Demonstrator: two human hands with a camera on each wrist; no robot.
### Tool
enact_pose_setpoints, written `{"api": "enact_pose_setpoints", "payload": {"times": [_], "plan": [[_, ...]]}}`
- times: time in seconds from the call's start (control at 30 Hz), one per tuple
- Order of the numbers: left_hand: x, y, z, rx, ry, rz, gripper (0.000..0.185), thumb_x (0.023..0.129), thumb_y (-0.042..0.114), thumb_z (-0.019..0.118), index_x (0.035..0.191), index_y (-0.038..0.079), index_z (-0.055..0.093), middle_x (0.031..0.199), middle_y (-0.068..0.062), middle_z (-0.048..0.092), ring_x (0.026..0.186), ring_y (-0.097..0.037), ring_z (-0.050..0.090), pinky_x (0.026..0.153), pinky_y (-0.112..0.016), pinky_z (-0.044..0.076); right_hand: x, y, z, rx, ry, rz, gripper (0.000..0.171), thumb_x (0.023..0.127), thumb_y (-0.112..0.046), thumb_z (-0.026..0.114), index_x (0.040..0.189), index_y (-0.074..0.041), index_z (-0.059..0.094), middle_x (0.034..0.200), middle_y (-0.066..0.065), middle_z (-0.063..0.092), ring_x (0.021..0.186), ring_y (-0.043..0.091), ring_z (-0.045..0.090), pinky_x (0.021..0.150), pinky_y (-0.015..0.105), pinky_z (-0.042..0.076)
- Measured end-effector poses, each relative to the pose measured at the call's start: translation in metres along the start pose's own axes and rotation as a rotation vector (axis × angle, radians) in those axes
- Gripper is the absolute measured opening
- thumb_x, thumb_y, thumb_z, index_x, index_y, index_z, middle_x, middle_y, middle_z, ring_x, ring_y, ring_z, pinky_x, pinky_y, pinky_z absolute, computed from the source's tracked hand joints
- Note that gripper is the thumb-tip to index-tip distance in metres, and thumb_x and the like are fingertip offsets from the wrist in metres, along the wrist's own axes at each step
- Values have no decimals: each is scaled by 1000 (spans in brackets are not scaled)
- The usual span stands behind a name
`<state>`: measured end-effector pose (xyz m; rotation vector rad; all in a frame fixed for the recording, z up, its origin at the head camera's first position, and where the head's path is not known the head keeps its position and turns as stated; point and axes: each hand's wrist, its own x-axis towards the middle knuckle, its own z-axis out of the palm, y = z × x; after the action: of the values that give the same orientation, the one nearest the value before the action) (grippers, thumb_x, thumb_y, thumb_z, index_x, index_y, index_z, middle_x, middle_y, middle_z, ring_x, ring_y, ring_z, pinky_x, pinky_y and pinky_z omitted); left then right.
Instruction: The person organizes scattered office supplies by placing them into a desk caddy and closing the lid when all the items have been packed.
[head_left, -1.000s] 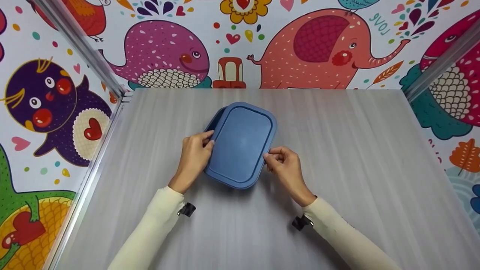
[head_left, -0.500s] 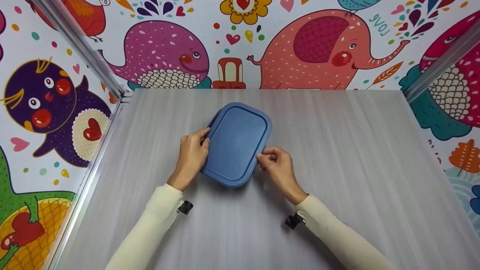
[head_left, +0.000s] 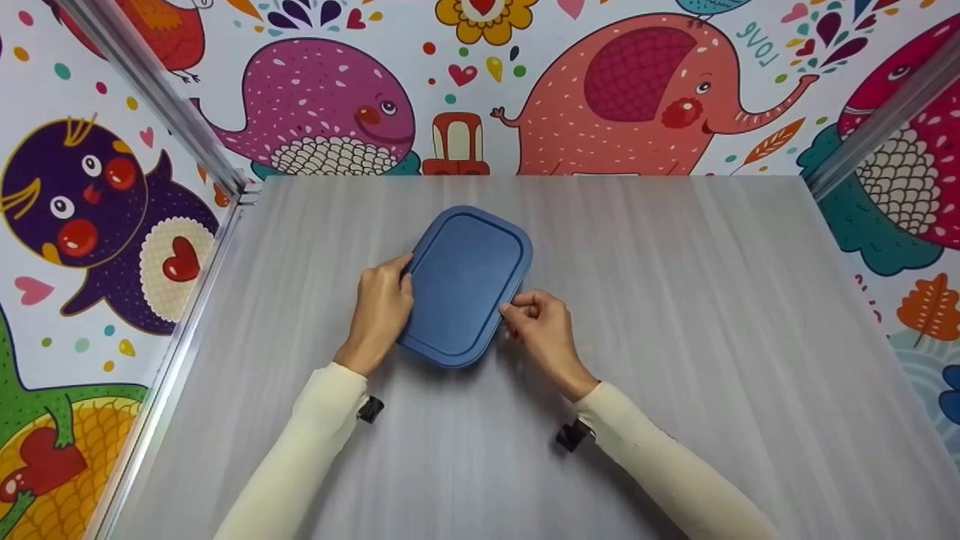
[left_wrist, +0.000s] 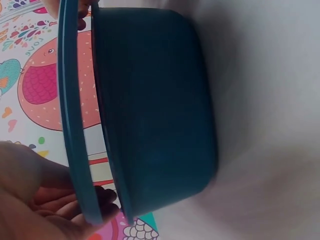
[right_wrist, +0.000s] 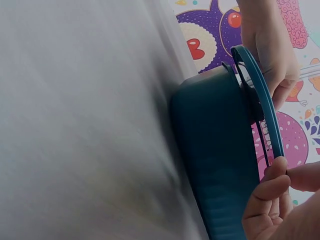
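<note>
Now I've got the blue lid (head_left: 465, 281) sitting right over the blue container (left_wrist: 155, 110), near the middle of the grey table (head_left: 675, 315). A second ago the lid was skewed to the right and a strip of the container's rim peeked out along its upper left edge; from the head view that strip is gone and the lid covers the box completely. Both have drifted a touch left with it, and so have my hands.

My left hand (head_left: 382, 304) grips the lid's left long edge, thumb on top and fingers curled beneath the rim. My right hand (head_left: 541, 330) pinches the lid's near right edge between thumb and bent fingers (right_wrist: 272, 185).

Looking through the wrist cameras, the lid is not seated: on the left wrist view a slim gap runs between lid (left_wrist: 75, 115) and container wall, and on the right wrist view the lid (right_wrist: 260, 100) stands a little off the container (right_wrist: 215, 160) rim too. Cartoon animal wallpaper (head_left: 637, 90) surrounds the table.
</note>
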<state>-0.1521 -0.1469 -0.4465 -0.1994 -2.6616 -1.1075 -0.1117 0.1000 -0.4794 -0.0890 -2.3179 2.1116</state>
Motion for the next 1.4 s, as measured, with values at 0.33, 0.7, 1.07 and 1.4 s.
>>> {"api": "enact_pose_setpoints", "payload": {"times": [0.33,0.7,1.07,1.4], "plan": [[6,-5,2,14,12,35,32,102,-15,59,132,-19,69,129,-36,71,122,-46,71,101,-53,60,6,1,5,-15,-6,3,10,101,-7,79,99,-1,71,77,16,72,67,33,68,59,28,53],[10,-11,4,42,1,16,33,101,-16,57,132,-18,70,126,-36,72,118,-46,73,97,-54,61,14,2,10,-2,-6,5,11,101,-5,78,100,3,72,73,11,72,63,27,67,57,26,51],[12,-16,6,54,-13,6,33,101,-15,58,132,-17,70,127,-37,71,119,-47,72,99,-55,60,17,2,11,-12,-16,12,10,102,-6,77,100,3,72,74,12,73,62,21,67,58,28,53],[14,-17,8,33,-13,8,33,101,-15,57,131,-18,70,125,-37,71,118,-47,73,98,-55,60,21,3,10,-26,-19,44,10,102,-6,77,97,1,72,74,9,73,60,17,67,59,33,56]]}}
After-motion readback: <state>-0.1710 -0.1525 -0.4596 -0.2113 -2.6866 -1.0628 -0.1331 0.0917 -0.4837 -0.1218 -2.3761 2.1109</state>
